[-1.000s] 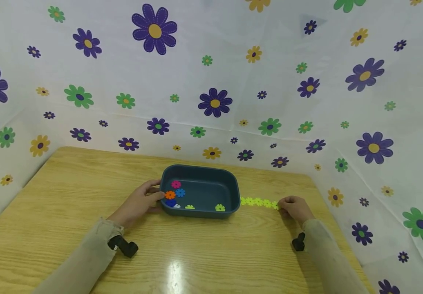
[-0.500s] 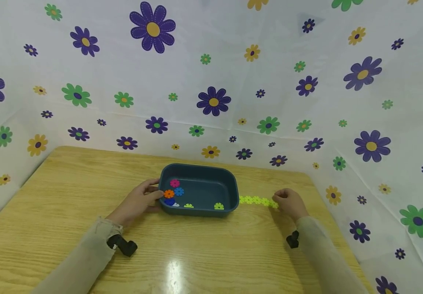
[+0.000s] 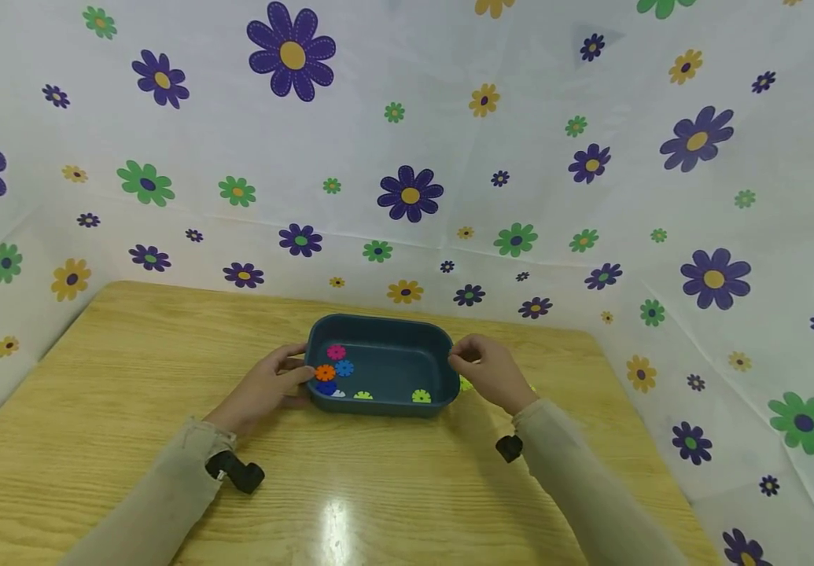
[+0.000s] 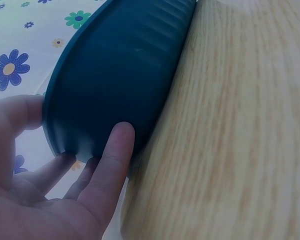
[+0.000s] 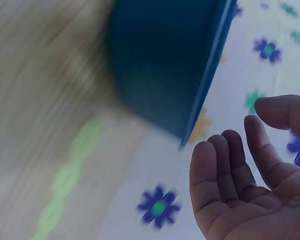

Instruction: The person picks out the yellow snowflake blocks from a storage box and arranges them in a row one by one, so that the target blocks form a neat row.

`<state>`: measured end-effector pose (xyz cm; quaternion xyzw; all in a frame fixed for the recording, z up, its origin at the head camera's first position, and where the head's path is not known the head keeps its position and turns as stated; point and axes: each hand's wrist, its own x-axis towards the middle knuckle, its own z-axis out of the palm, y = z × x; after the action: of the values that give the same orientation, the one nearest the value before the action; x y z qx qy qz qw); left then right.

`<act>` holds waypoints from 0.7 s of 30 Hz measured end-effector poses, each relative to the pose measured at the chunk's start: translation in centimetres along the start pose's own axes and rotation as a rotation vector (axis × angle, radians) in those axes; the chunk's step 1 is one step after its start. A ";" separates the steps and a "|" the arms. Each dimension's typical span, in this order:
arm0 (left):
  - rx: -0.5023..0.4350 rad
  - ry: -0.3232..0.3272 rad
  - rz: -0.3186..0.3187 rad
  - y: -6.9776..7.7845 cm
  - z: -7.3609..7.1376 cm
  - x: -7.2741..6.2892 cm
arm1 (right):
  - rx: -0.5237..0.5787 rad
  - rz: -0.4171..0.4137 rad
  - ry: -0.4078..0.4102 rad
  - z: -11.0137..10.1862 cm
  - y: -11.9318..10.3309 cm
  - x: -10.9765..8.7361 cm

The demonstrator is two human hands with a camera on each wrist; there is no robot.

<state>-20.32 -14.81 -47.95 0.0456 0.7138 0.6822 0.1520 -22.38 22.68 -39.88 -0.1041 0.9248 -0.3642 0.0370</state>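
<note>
A dark blue-green plastic tub (image 3: 385, 409) stands on the wooden table. My left hand (image 3: 261, 389) holds its left end, thumb at the rim and fingers against the outer wall (image 4: 105, 75). Inside the tub are a pink snowflake disc (image 3: 337, 352), an orange disc (image 3: 325, 373), a blue disc (image 3: 344, 368), and several others, some partly hidden by the near wall. My right hand (image 3: 495, 373) is by the right rim, fingers loosely bent, with nothing visible between them. A row of yellow-green snowflake discs (image 5: 66, 177) lies beside the tub, mostly covered by that hand in the head view.
The wooden table (image 3: 407, 487) stretches in front of the tub and to both sides. A flower-printed white cloth (image 3: 350, 141) hangs behind it and along the sides. Black wrist-camera mounts (image 3: 237, 472) sit on both sleeves.
My right hand has left the far end of the yellow-green row and moved left to the tub's right rim. The left hand and the tub have stayed in place.
</note>
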 end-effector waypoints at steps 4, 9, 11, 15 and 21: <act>-0.015 0.000 -0.007 -0.2 -0.2 0.0 | -0.068 -0.033 -0.051 2.2 -2.1 0.8; -0.026 0.000 -0.019 -0.4 -0.6 0.1 | -0.222 0.009 -0.157 4.6 -3.3 1.9; -0.031 0.001 -0.020 -0.5 -0.6 0.1 | -0.252 0.039 -0.194 5.3 -3.6 2.3; -0.036 -0.006 -0.015 -0.3 -0.5 0.1 | -0.280 0.096 -0.242 6.2 -3.8 2.9; -0.039 -0.006 -0.021 -0.2 -0.4 0.0 | -0.165 0.107 -0.270 6.7 -3.6 3.4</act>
<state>-20.45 -15.22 -48.14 0.0373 0.7003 0.6941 0.1622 -24.15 14.91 -42.27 -0.1053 0.9424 -0.2670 0.1718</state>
